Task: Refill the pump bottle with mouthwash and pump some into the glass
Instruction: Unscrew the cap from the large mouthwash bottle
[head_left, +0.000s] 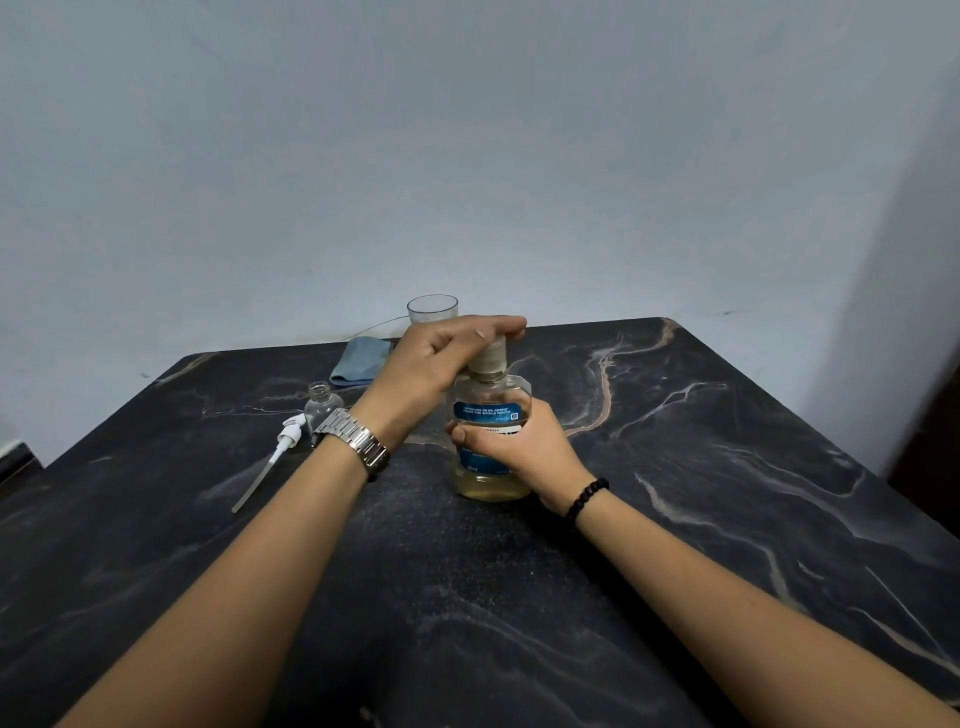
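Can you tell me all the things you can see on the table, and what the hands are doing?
mouthwash bottle: one, clear with a blue label and yellowish liquid, upright at the table's middle
cap: one, pale, on the mouthwash bottle's neck
pump bottle: one, small and clear, open at the top, left of the mouthwash bottle
pump head: one, white with a long tube, lying beside the pump bottle
glass: one, clear, at the far edge
cloth: one, blue, folded, near the glass
table: one, dark marbled
left hand: wears a metal watch, grips the cap
right hand: wears a bead bracelet, holds the mouthwash bottle
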